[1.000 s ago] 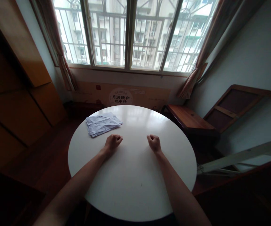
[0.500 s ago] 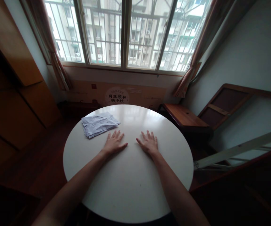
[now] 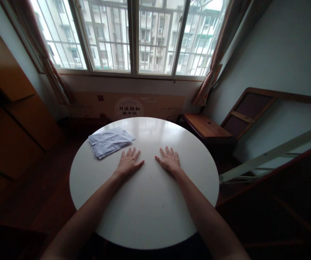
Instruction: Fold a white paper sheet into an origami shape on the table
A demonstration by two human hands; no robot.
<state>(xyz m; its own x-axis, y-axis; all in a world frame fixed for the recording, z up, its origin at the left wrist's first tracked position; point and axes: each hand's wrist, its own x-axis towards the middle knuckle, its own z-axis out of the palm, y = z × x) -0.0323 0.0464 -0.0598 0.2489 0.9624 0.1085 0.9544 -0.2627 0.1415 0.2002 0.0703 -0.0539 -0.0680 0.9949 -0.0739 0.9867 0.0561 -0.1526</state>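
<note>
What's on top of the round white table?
Creased paper sheets lie stacked toward the far left of the table; the left hand and right hand rest flat on it. Whatever sheets and hands cover can't be seen.

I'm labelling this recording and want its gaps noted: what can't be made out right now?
All in the head view:
- Palms of the left hand and right hand: hidden, turned down toward the white table.
- Lower papers in the stack: mostly covered by the top one.
- Small print on the beige panel: too small.
- Window top: cut off by the upper edge.
</note>
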